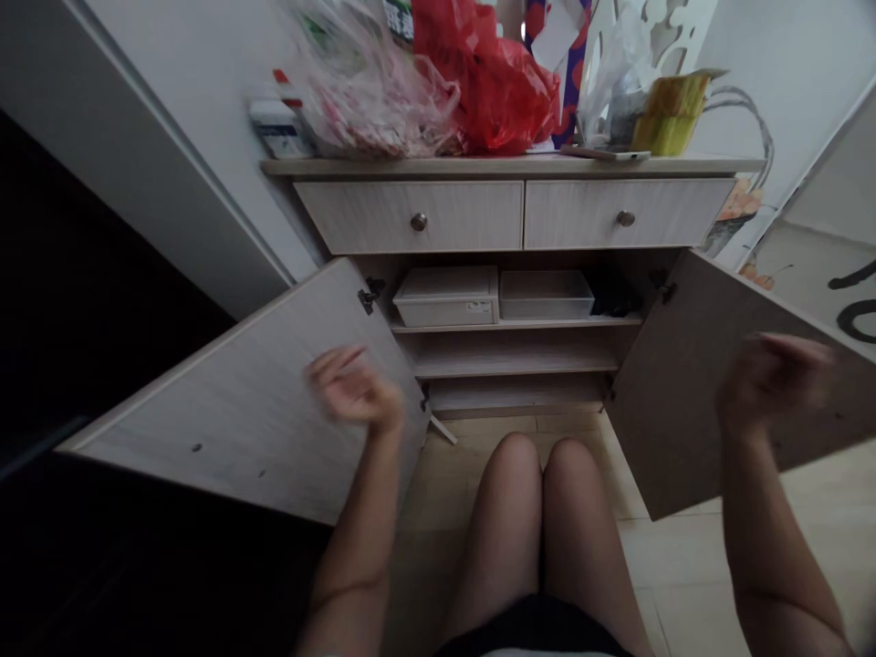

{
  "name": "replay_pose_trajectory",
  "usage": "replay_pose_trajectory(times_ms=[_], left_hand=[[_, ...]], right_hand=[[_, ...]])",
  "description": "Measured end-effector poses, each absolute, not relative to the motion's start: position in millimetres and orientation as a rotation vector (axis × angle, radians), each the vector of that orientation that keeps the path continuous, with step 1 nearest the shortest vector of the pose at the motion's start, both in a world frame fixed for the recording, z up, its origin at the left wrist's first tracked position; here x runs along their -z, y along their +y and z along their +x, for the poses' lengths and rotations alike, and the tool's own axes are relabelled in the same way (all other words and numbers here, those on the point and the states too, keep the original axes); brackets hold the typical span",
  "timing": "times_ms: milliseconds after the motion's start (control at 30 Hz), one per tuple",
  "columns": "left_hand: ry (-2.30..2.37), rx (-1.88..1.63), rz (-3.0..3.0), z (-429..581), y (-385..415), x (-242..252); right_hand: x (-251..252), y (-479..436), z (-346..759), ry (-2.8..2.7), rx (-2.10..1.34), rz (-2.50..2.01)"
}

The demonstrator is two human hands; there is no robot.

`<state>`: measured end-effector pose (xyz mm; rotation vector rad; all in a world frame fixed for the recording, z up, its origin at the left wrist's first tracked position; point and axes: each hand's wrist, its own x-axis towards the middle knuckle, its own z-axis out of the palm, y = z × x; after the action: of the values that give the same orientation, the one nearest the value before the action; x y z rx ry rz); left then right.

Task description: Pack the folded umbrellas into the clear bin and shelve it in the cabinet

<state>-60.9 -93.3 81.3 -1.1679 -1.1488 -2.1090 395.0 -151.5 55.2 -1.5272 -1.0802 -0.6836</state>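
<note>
My left hand (352,388) is raised in front of the inner face of the left cabinet door (274,411). Its fingers are loosely bent and slightly blurred, with nothing held. Opposite it, my right hand (773,379) is in front of the right cabinet door (684,392), smeared by motion, so its fingers are unclear. Both doors are swung wide on the wooden cabinet (411,169). Inside, on the upper shelf, are a white lidded box (444,297), a translucent bin (546,297) and something dark (612,292). Whether either hand touches its door, I cannot tell.
On the cabinet top stand a white bottle (280,128), a clear plastic bag (383,100), a red plastic bag (499,91), a phone-like flat object (606,153) and a yellow container (671,114). Two knobbed drawers (472,219) are closed. My knees (516,456) are before the cabinet.
</note>
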Motion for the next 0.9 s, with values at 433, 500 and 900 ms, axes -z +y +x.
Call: replay_pose_trajectory(times_ms=[433,500,900], left_hand=[[-1.397,0.543,-2.668,79.9,123.9,-40.6],[-1.411,0.545,-2.662,78.1,132.3,-37.4],[-1.294,0.586,-2.695,60.7,107.2,-38.7]], right_hand=[[-30.2,69.1,336.7,-2.094,0.462,-1.989],[-26.8,75.4,339.8,-2.099,0.458,-2.01],[-34.6,51.7,350.3,-2.089,0.543,-1.905]])
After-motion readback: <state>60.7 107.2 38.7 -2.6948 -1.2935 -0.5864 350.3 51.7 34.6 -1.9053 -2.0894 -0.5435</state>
